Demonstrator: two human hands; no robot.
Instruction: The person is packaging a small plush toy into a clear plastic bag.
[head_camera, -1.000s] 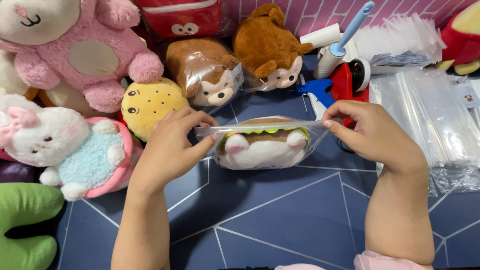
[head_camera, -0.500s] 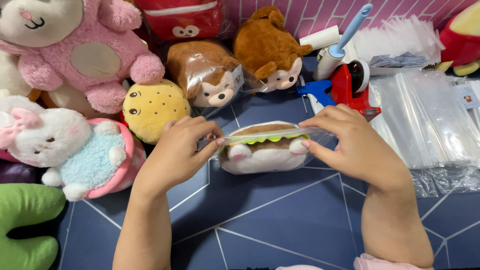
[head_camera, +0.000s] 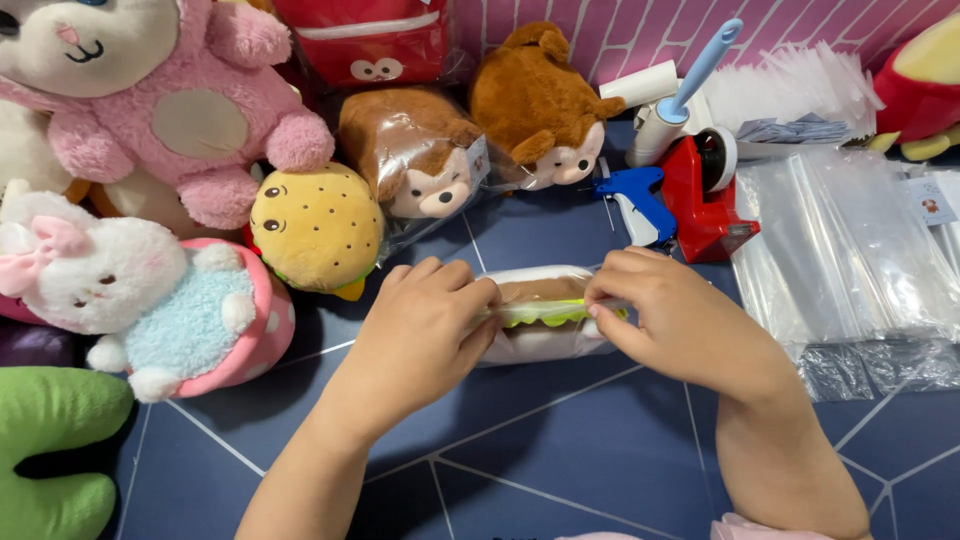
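Head view: both hands pinch a bagged burger plush on the blue tabletop.

Left hand (head_camera: 425, 325) and right hand (head_camera: 670, 320) meet over the burger plush (head_camera: 545, 320) in its clear bag, each grip narrow, fingers closed on the top edge of the bag, thumbs underneath. The plush lies between the two hands, resting on the tabletop (head_camera: 560, 450). Just beyond the left hand sits a yellow bun-shaped plush (head_camera: 315, 228), and further left a white bunny in a pink spotted cup (head_camera: 150, 300). Beyond both hands lie two brown monkey plushes, one of them bagged (head_camera: 420, 160), the other loose (head_camera: 545, 110). Past the right hand stand a blue tag gun (head_camera: 635, 205) and a red tape dispenser (head_camera: 705, 200), with a stack of clear bags (head_camera: 850, 250) off to its right.
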